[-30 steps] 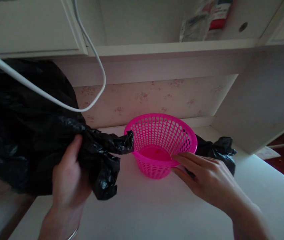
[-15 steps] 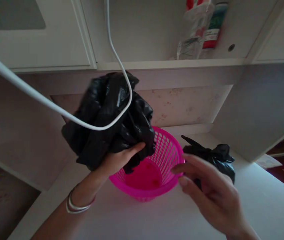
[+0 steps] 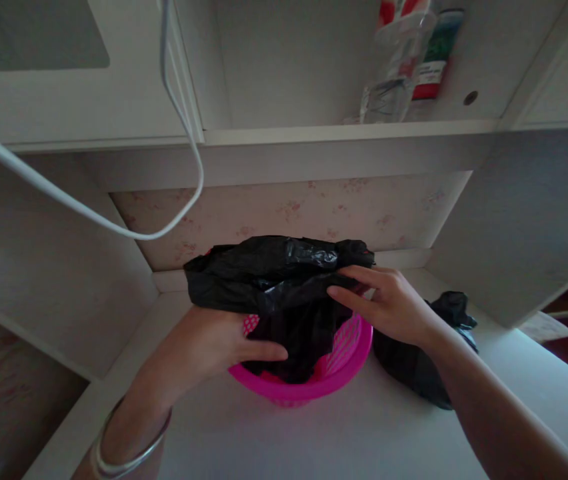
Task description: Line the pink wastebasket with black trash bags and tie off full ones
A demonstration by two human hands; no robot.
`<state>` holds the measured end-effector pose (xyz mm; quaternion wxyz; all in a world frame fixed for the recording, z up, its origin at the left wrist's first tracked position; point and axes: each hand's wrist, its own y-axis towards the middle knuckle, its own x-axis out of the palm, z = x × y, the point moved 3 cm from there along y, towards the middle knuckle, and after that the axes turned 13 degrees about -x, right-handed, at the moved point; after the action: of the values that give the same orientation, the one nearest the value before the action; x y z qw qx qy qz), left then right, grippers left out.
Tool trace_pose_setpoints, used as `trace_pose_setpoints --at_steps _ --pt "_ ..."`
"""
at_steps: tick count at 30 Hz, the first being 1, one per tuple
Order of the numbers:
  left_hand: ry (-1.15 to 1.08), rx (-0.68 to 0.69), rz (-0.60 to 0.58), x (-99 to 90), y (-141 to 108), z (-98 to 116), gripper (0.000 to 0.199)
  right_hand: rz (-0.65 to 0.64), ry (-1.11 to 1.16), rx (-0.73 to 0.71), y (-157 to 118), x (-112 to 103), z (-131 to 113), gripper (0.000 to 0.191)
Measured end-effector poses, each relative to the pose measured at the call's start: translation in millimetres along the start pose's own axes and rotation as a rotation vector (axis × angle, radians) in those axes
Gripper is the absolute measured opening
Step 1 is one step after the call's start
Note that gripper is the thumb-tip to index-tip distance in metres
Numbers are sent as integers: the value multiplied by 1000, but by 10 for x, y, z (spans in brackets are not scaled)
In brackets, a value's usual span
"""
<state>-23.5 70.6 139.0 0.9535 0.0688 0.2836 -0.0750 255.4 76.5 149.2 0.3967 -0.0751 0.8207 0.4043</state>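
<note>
A black plastic bag (image 3: 284,280) spreads across the top of a pink perforated basket (image 3: 309,387), its middle sagging down inside. My left hand (image 3: 229,340) grips the bag at the basket's left side; the thumb shows over the front and the other fingers are hidden under the plastic. With thumb and fingers, my right hand (image 3: 374,297) pinches the bag's edge at the basket's right rim. Behind my right forearm, a filled, knotted black bag (image 3: 409,367) rests on the white surface.
A white cable (image 3: 154,235) loops down at the upper left, close to the camera. Above the white tabletop (image 3: 244,440), a shelf (image 3: 344,130) holds a clear plastic container (image 3: 389,93) and a green and red bottle (image 3: 434,60). White panels stand at both sides.
The bunched black bag has come down from above the basket and now lies opened across its mouth. My right hand has moved up and left and taken hold of its edge.
</note>
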Motion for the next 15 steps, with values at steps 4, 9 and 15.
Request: trace_pose_setpoints --at_steps 4,9,15 --pt "-340 -57 167 -272 -212 -223 53 -5 74 -45 -165 -73 50 43" --pt "-1103 -411 286 -287 -161 -649 56 -120 193 173 -164 2 202 72" --pt "-1069 -496 326 -245 -124 -819 28 -351 185 -36 -88 90 165 43"
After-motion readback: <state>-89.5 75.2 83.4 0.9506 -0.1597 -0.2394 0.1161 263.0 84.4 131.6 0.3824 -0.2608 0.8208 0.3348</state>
